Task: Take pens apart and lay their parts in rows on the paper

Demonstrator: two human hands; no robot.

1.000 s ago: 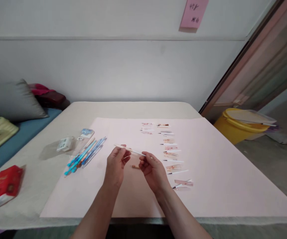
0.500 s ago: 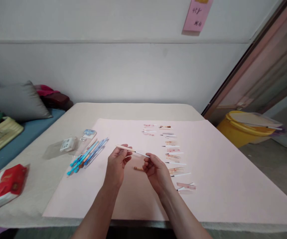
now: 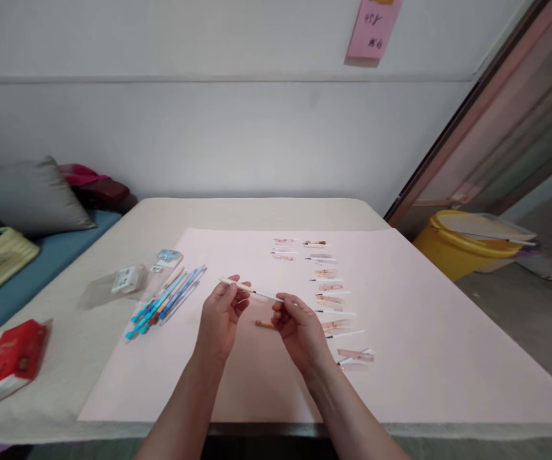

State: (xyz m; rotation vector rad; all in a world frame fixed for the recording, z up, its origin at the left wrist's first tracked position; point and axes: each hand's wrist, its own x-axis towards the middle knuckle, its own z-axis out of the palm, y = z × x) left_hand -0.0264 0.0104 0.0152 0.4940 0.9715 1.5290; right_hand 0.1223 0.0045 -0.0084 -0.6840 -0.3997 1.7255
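Hardly any shift vs. half a sec ago — view nudges a bit, hands keep their pose. L hand [image 3: 219,313] pinches a pale barrel [image 3: 244,287]; R hand [image 3: 301,326] pinches a white stick [image 3: 268,296] in line w/ it. Can't tell if they're joined. Both are above the pink sheet [image 3: 424,351], mid-width, nearer its front edge. Prob. partway: white sticks + clear pieces [image 3: 332,287] lie in a column right of centre, while the pen bunch [image 3: 167,302] by the left edge looks unhandled. Small brown piece [image 3: 263,324] sits partly hidden by R hand. Most room: column to right edge, plus front strip — left's tighter, w/ clear packet [image 3: 128,279] on the tabletop [image 3: 237,212].
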